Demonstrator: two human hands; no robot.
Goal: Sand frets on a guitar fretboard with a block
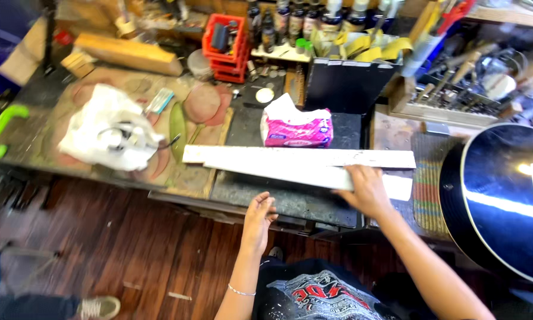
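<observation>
Two long white strips lie across a cluttered workbench point(266, 198). The upper strip point(296, 156) runs nearly level. The lower strip point(278, 172) slants down to the right, and my right hand point(367, 189) presses flat on its right end. My left hand point(258, 216) hovers at the bench's front edge with loosely curled fingers, holding nothing. A thin bracelet sits on my left wrist.
A pink tissue pack point(297, 128) sits behind the strips. A white plastic bag point(109, 130) lies at the left, a red crate point(224, 47) and dark bottles point(296, 21) at the back. A glossy black guitar body point(503, 195) rests at the right. A shoe point(99, 307) shows on the wood floor.
</observation>
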